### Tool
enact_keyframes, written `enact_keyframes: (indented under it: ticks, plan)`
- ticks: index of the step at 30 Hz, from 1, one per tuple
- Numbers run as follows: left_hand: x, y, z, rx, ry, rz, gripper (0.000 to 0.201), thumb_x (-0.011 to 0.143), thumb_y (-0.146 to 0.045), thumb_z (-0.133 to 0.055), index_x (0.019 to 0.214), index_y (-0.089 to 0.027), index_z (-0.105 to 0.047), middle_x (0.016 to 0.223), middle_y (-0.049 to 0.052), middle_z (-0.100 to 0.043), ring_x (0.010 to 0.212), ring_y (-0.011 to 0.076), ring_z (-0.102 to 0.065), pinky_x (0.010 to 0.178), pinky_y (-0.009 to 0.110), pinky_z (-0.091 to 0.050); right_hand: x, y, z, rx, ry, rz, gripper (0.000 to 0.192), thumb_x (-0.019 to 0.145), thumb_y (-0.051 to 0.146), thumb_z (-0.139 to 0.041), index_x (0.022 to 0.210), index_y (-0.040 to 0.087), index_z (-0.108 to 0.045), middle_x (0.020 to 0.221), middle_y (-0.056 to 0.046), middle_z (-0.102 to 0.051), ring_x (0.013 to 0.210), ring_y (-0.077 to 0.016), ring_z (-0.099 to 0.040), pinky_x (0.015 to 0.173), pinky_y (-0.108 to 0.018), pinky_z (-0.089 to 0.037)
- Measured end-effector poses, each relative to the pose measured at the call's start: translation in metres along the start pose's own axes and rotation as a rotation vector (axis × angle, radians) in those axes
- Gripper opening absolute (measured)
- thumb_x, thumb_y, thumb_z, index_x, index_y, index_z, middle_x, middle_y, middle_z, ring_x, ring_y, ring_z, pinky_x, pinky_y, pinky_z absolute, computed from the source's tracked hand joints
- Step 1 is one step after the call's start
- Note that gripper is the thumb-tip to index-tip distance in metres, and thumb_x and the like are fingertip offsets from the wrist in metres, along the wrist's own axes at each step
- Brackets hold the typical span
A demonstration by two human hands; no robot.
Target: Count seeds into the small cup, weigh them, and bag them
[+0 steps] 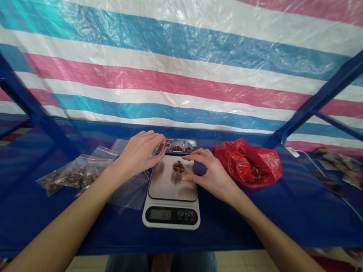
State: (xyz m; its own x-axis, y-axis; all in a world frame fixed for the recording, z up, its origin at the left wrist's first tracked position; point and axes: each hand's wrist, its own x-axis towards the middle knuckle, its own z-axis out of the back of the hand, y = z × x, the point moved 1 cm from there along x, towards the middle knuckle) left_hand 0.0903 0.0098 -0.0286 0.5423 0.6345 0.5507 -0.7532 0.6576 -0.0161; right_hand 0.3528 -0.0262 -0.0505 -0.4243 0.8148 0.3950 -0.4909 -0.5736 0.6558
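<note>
A kitchen scale (174,190) with a steel plate and white body lies before me; its display is lit, but the digits are too blurred to read surely. On the plate stands a small clear cup (177,174) filled with brown nut-like or dried pieces (179,167). My right hand (208,171) is just right of that cup, thumb and fingers spread apart with nothing between them. Up at the scale's left back corner, my left hand (142,150) has its fingers curled round a clear, rounded plastic piece (158,149), perhaps a cup or lid.
To the right sits an open red plastic bag (248,163) of brown pieces. Filled zip bags (76,173) and flat clear bags (131,194) lie left. A dark phone-like object (182,146) is behind the scale. Blue metal posts (330,89) flank the blue shelf (231,233).
</note>
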Motion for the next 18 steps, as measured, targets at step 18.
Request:
enact_keyframes:
  ticks: [18]
  plan:
    - [0.0007, -0.0089, -0.0047, -0.005, 0.054, -0.018, 0.010, 0.096, -0.019, -0.063, 0.087, -0.022, -0.062, 0.087, 0.004, -0.074, 0.083, 0.0232, -0.064, 0.075, 0.036, -0.047, 0.0029, 0.0061, -0.0097, -0.005, 0.010, 0.007, 0.041, 0.078, 0.033, -0.095, 0.115, 0.024, -0.080, 0.115, -0.009, -0.073, 0.109, -0.0289, -0.066, 0.098, -0.049, -0.055]
